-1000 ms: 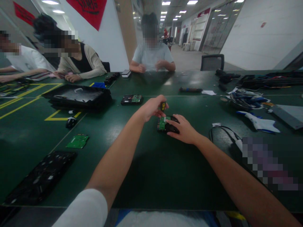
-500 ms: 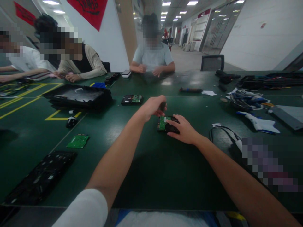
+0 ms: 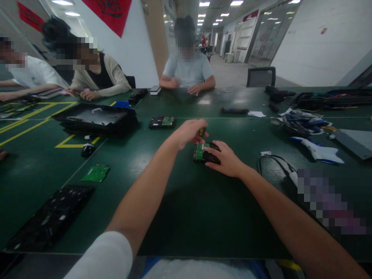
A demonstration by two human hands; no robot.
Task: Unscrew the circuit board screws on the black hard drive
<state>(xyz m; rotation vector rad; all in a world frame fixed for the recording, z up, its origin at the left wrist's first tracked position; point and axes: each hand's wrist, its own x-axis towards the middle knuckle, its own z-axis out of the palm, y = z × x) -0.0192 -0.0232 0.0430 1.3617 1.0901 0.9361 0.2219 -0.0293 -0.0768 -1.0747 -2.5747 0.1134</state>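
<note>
As the right hand [image 3: 225, 158] grips the right end of the drive [image 3: 200, 153], laid crosswise on the bench [image 3: 203, 221], the left hand's [image 3: 188, 133] fingers clasp a tool [image 3: 201, 132] above its far-left edge.

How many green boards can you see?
3 clearly: a loose board at left, one on the drive under the right hand, one on another drive beside the black tray. Far-left clutter may hide more.
</note>
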